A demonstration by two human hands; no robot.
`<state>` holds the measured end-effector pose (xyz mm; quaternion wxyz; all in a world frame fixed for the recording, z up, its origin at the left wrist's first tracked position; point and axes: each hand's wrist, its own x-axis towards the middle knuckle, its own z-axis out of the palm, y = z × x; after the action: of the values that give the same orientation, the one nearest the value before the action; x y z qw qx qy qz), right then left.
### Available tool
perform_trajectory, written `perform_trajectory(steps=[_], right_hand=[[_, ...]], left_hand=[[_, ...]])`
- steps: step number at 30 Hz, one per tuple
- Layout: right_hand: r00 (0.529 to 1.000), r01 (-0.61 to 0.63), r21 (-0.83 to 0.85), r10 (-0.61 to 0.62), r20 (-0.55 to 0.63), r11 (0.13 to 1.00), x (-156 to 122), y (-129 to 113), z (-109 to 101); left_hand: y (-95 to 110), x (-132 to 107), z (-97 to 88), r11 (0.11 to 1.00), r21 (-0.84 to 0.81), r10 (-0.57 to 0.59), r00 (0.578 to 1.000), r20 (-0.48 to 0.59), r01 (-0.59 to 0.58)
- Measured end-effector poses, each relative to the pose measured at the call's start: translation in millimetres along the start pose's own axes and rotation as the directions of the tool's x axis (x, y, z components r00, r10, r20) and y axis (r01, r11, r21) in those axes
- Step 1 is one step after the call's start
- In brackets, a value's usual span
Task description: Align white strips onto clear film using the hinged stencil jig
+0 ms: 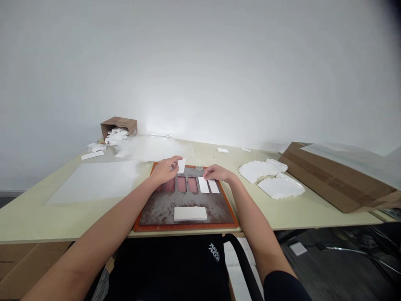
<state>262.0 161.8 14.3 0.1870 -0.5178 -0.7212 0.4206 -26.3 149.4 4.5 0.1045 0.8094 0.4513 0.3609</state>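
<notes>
A dark metal plate [159, 209] with rectangular slots lies on an orange-red board [153, 228] before me. White cards fill two slots at the right, one card [203, 186] beside another card [214, 187]. Reddish slots [181, 184] show to their left. My left hand [166, 170] pinches a small white card [181, 166] over the plate's far left part. My right hand [217, 172] has thumb and fingers together at the top edge of the left of the two slotted cards. On the plate's near part rests a stack of white cards [190, 213].
Fanned white cards [263, 170] lie to the right, near a large cardboard box [332, 179]. A small open carton [120, 125] spilling white pieces stands at the back left. Translucent sheets [94, 179] cover part of the table's left side. Behind the table [175, 239] rises a white wall.
</notes>
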Motion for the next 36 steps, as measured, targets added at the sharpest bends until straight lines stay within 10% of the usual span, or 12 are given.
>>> perform_trajectory(steps=[36], right_hand=[[0.994, 0.013, -0.102, -0.001, 0.111, 0.995, -10, -19, 8]], left_hand=[[0, 0, -0.2, 1.000, -0.006, -0.002, 1.000, -0.001, 0.002]])
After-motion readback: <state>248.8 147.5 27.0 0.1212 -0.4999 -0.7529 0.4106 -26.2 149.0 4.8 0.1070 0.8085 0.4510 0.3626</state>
